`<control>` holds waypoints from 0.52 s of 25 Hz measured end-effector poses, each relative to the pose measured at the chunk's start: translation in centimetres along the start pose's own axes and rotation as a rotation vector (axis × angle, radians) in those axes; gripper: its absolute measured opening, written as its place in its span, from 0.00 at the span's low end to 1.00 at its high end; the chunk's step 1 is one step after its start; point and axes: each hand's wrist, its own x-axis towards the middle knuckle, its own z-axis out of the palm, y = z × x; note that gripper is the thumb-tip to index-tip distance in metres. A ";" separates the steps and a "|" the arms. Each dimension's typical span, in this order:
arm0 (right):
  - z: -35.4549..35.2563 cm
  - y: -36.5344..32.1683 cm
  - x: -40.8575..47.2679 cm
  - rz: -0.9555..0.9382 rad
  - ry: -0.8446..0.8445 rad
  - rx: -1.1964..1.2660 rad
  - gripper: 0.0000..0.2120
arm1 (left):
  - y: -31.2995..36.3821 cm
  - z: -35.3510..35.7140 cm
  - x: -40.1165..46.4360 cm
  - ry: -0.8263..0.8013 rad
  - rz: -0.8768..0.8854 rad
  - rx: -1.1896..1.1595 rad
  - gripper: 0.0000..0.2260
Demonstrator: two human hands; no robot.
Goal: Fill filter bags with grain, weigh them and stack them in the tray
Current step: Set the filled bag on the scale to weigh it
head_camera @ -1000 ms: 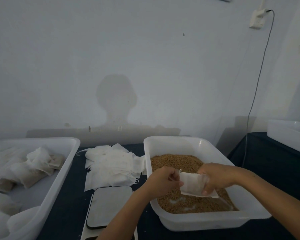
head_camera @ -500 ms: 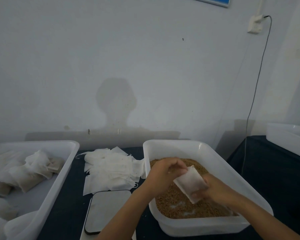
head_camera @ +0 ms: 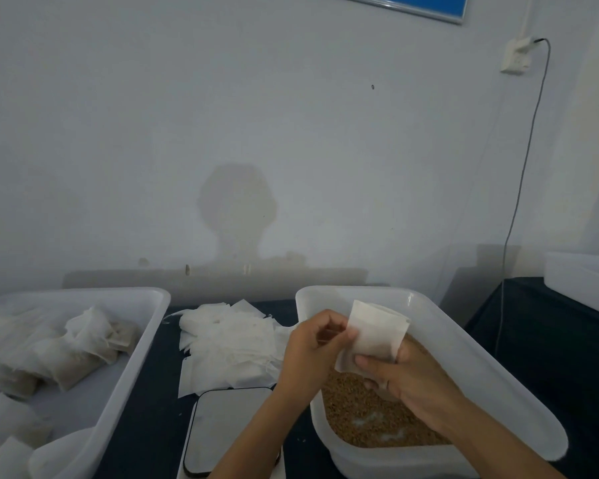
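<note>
A white filter bag (head_camera: 374, 335) is held upright over the white tub (head_camera: 471, 361) of brown grain (head_camera: 363, 416). My right hand (head_camera: 402, 382) grips its lower part from below. My left hand (head_camera: 312, 347) pinches the bag's left edge near the top. A loose pile of empty filter bags (head_camera: 229, 344) lies on the dark table between the tubs. The scale (head_camera: 229, 426) with its grey platform sits in front of that pile. At the left stands a white tray (head_camera: 139, 347) with several filled bags (head_camera: 70, 357) in it.
Another white tub (head_camera: 581, 281) stands on a dark surface at the far right. A cable (head_camera: 519, 188) runs down the wall from a socket (head_camera: 516, 57) behind the grain tub.
The bag has come up from lying low over the grain to standing upright, higher and nearer the tub's far end. My right hand has shifted under it; my left hand stays at its edge.
</note>
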 end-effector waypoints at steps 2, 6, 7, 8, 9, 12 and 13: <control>1.7 -0.6 0.2 -0.016 -0.100 0.008 0.19 | 0.5 -1.8 -0.6 0.087 0.013 0.011 0.04; 6.9 0.4 1.0 -0.048 0.046 -0.187 0.15 | 0.9 -6.8 -3.1 0.185 -0.008 0.068 0.05; 8.2 0.9 1.1 -0.118 0.079 -0.315 0.19 | 0.8 -8.0 -4.0 0.193 -0.017 0.100 0.06; 9.4 1.5 1.3 -0.192 0.080 -0.422 0.20 | 0.5 -9.1 -4.8 0.200 -0.030 0.137 0.06; 10.7 2.0 1.4 -0.247 0.078 -0.505 0.19 | 0.2 -10.2 -5.7 0.211 -0.050 0.170 0.06; 12.8 3.8 2.4 -0.303 0.068 -0.640 0.13 | -1.5 -12.6 -7.7 0.243 -0.118 0.221 0.06; 13.3 4.6 2.6 -0.306 0.074 -0.659 0.12 | -2.1 -13.0 -8.2 0.247 -0.147 0.224 0.06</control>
